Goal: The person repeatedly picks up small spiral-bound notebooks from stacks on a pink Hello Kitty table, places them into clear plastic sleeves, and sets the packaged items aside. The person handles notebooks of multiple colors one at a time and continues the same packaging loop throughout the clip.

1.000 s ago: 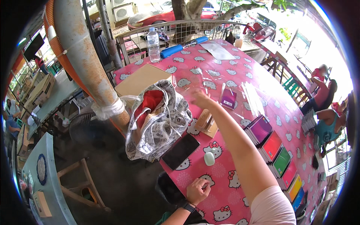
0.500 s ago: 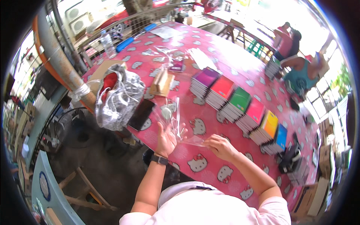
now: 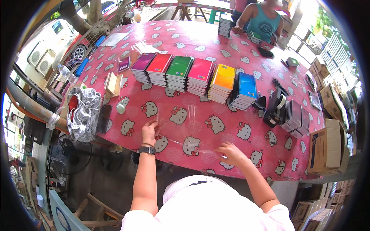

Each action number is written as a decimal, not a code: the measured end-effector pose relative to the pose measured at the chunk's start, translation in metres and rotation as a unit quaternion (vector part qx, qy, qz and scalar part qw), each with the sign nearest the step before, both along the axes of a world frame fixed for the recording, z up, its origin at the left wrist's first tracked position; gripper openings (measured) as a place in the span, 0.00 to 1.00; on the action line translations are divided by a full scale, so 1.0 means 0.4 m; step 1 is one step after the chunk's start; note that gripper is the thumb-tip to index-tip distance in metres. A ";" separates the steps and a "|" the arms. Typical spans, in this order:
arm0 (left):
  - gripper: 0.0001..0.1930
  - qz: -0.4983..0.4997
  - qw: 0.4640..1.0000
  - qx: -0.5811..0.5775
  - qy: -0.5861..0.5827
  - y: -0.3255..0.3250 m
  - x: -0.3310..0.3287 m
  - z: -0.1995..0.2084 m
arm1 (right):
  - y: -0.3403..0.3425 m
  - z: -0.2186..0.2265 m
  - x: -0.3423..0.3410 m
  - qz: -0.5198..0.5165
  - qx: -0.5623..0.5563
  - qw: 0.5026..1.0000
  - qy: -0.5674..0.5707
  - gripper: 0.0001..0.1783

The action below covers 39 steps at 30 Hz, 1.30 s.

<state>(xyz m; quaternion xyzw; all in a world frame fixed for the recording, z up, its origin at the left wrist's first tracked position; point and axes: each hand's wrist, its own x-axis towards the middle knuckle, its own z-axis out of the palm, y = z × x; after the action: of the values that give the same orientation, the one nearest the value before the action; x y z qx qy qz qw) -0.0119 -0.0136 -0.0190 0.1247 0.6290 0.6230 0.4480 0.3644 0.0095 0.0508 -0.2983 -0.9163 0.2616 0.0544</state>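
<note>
A clear, see-through plastic bag or sheet (image 3: 189,127) spreads low over the pink cat-patterned tablecloth (image 3: 239,148), its outline hard to follow. My left hand (image 3: 150,132), wearing a dark watch, pinches its left side with curled fingers. At its lower right corner, my right hand (image 3: 232,154) holds the edge between thumb and fingers. Beyond both hands stand several stacks of spiral notebooks in a slanting row: purple (image 3: 143,62), red (image 3: 160,63), green (image 3: 179,67), pink (image 3: 200,70), yellow (image 3: 223,77) and blue (image 3: 246,84).
Left lie a dark phone (image 3: 104,118), a patterned drawstring bag (image 3: 86,115), a wooden stand (image 3: 113,84) and a small pale object (image 3: 120,109). Right are a black tape dispenser (image 3: 273,109), dark stacks (image 3: 293,119) and a cardboard box (image 3: 327,150). Across the table, a co-worker (image 3: 262,23) sits beside notebooks.
My view has swung to the right. The plastic, earlier raised and bunched near my open left palm, now lies stretched between my hands, and that left hand has turned over and closed on it.
</note>
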 end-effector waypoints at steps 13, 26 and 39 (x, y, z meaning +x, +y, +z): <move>0.22 0.067 0.764 0.135 0.627 0.113 0.064 0.137 | 0.123 -0.078 -0.214 -0.140 0.064 0.982 -0.111 0.54; 0.20 -0.529 0.523 -0.179 0.644 0.105 -0.026 0.272 | 0.154 -0.021 -0.273 -0.148 -0.011 0.949 -0.280 0.71; 0.17 -0.645 0.516 0.002 0.564 0.137 -0.034 0.151 | 0.177 0.043 -0.291 -0.173 -0.031 0.922 -0.345 0.67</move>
<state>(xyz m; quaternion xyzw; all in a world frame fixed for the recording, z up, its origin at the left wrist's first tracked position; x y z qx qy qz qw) -0.0254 0.0412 0.0413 0.8222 0.4955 -0.0359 0.2779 0.2480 0.0804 0.0681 -0.5258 -0.8036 0.1572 -0.2304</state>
